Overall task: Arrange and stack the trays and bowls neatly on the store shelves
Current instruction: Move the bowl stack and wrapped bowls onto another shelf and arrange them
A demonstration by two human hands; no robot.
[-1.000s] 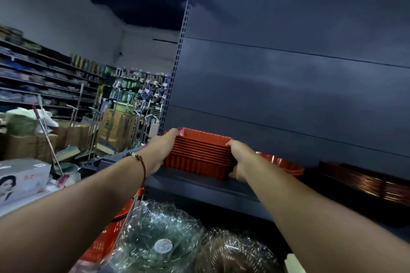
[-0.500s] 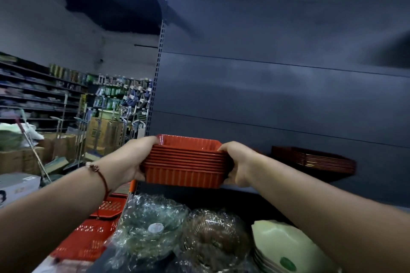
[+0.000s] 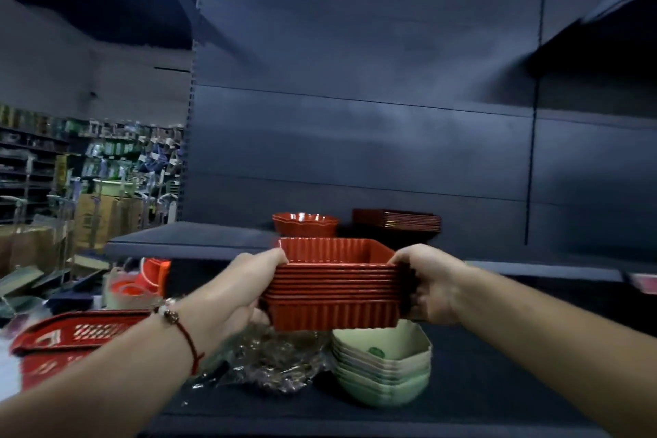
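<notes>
1. My left hand (image 3: 254,286) is wrapped round the left end of the stack of red ribbed trays (image 3: 334,290), thumb hooked over the top rim and fingers curled underneath.
2. My right hand (image 3: 432,286) grips the opposite end the same way, so the stack hangs between both hands, level and clear of any surface.
3. The stack sits in the air in front of the upper shelf (image 3: 192,240) and above the lower shelf (image 3: 497,384); I judge it is mid-carry and not yet placed.
4. Directly below the stack, on the lower shelf, a nested pile of pale green bowls (image 3: 384,370) already stands, with clear wrapped bowls (image 3: 270,363) just beside it to the left, partly hidden by my forearm.
5. On the upper shelf, behind the stack, a red scalloped bowl (image 3: 305,224) and a pile of dark flat trays (image 3: 396,220) stand side by side, seemingly arranged.
6. Further left, off the shelving, a red shopping basket (image 3: 74,338) is in view; what it holds I cannot tell.
7. My reading: several piles are shelved, the red trays need a spot, and the wrapped bowls may need tidying, so the job looks partway through.
</notes>
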